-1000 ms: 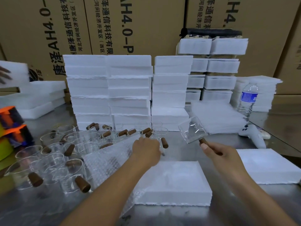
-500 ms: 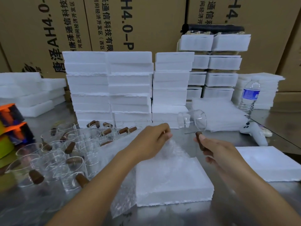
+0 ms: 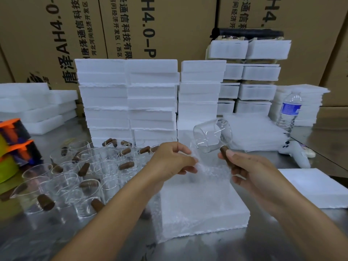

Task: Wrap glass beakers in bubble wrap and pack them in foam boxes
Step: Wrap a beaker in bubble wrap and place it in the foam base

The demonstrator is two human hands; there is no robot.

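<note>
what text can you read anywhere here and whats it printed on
"唐泽AH4.0": sideways on the left cardboard carton.
"通信科技有限": sideways on the middle carton.
"经济开发区(西区)": smaller, same carton.
"4.0-P": large, same carton.
Right carton: only cut-off fragments, not readable as a whole.
Water bottle label: too blurred to read.

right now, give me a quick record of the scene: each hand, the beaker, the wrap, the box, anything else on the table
left hand: pinches an edge of the bubble wrap
right hand: grips the brown handle of the beaker
beaker: in the air, tilted, not yet wrapped
bubble wrap: drapes over the foam box
spare beakers: clustered at left
foam stacks: behind
water bottle: upright, far right
</note>
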